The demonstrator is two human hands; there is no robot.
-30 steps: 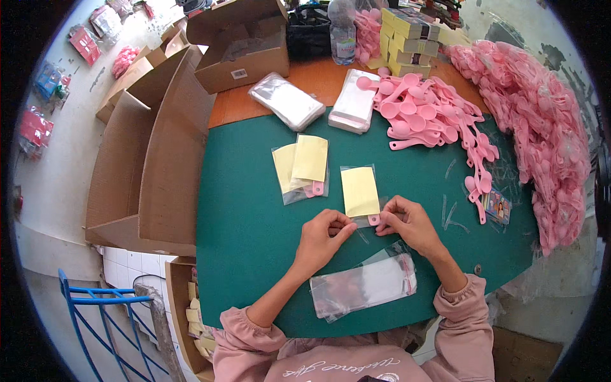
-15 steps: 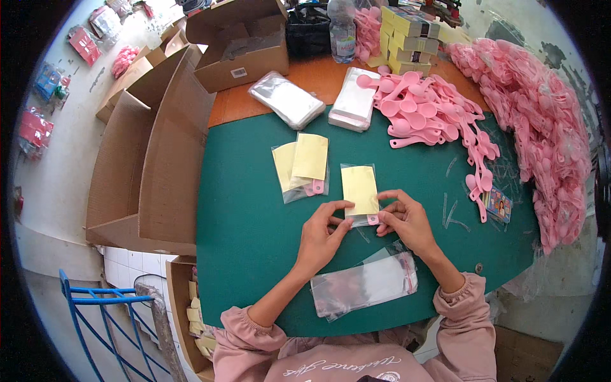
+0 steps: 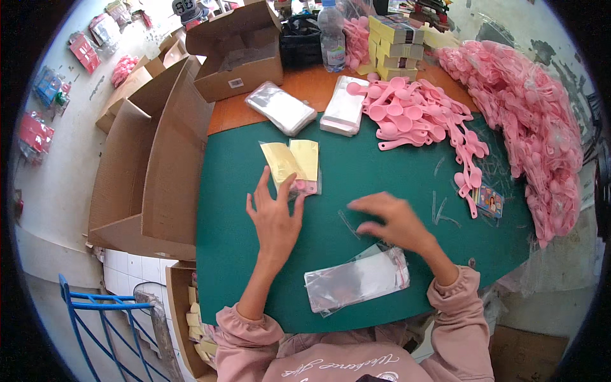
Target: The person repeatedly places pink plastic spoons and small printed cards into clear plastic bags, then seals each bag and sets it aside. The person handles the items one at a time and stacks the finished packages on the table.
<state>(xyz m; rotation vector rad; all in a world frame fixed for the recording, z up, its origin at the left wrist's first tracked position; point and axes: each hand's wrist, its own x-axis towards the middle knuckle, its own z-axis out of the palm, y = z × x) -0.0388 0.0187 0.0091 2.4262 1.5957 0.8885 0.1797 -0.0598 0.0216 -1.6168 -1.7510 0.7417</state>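
Note:
My left hand (image 3: 275, 219) reaches over a small pile of clear packets, fingers spread, fingertips at the lower part of the top one. That packet holds a yellow card (image 3: 278, 160) and overlaps another packet with a yellow card (image 3: 307, 158). Pink spoon handles (image 3: 305, 186) show at the lower ends, partly behind my fingers. To the right, my right hand (image 3: 396, 221) hovers over the green mat (image 3: 363, 165), a little blurred, thumb and fingers apart with nothing in them. Nearer to me lie flat clear plastic bags (image 3: 353, 283).
Loose pink spoons (image 3: 414, 114) lie heaped at the back right, beside bagged spoons (image 3: 528, 121). Two stacks of clear bags (image 3: 281, 108) sit at the back, near stacked card bundles (image 3: 398, 48) and a water bottle (image 3: 332, 38). Cardboard boxes (image 3: 172, 153) stand along the left edge.
The packet that both hands held in the middle now lies on the pile to the left, where my left hand has moved. My right hand has let go and its fingers have spread.

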